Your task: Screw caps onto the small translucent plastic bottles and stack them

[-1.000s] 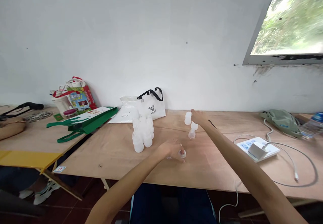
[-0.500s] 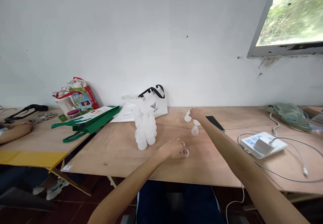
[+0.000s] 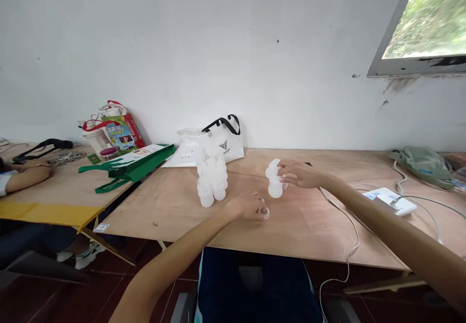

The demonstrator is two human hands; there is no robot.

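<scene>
At the front middle of the table, my left hand (image 3: 248,206) rests with bent fingers closed on a small clear plastic cap (image 3: 267,213). My right hand (image 3: 299,173) is farther back and to the right, its fingertips closed at a milky-white plastic bottle (image 3: 275,188) standing on the table. More white plastic shows just behind that bottle, partly covered by my fingers. A clear domed cap (image 3: 285,186) peeks out under my right hand. Left of my hands stands a tight cluster of similar white bottles (image 3: 211,177).
A white bag (image 3: 233,149) with black handles leans at the wall behind the cluster. A green bag (image 3: 136,167) lies across the gap to the left table. A power strip (image 3: 402,206) with cables and a grey-green cloth bag (image 3: 422,166) occupy the right. Another person's arm (image 3: 31,176) rests far left.
My right hand has come nearer and slightly right, with a white bottle now standing in front at its fingertips. The left hand stays with its cap. The view has shifted slightly.
</scene>
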